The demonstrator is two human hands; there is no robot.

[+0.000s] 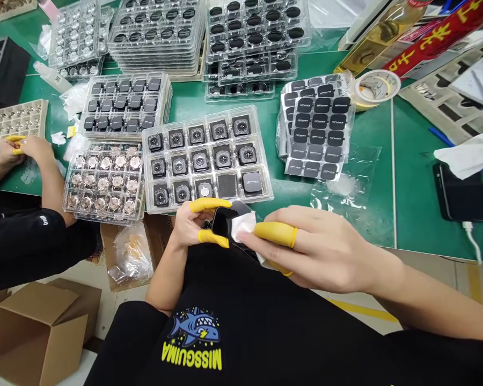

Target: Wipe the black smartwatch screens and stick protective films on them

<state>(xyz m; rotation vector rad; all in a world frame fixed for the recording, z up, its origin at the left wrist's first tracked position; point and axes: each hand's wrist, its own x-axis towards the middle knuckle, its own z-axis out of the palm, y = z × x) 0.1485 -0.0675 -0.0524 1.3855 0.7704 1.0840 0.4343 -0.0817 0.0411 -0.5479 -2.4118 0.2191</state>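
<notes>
My left hand (191,224), with yellow finger cots, grips a small black watch case (222,221) just in front of the table edge. Pressed against the case is a white cloth (243,225), pinched in the fingers of my right hand (317,246), which also wears yellow cots. Directly beyond my hands lies a clear tray (269,187) of black watch parts in rows. In its front row, one cell shows a plain dark square (227,186) and the corner cell a grey printed cover (251,182).
Sheets of black stickers (319,122) lie right of the tray, near a tape roll (376,87). A phone (460,193) with a cable sits far right. Stacked trays (156,40) stand behind. At left, another person's hands (30,149) work over a beige tray (18,120).
</notes>
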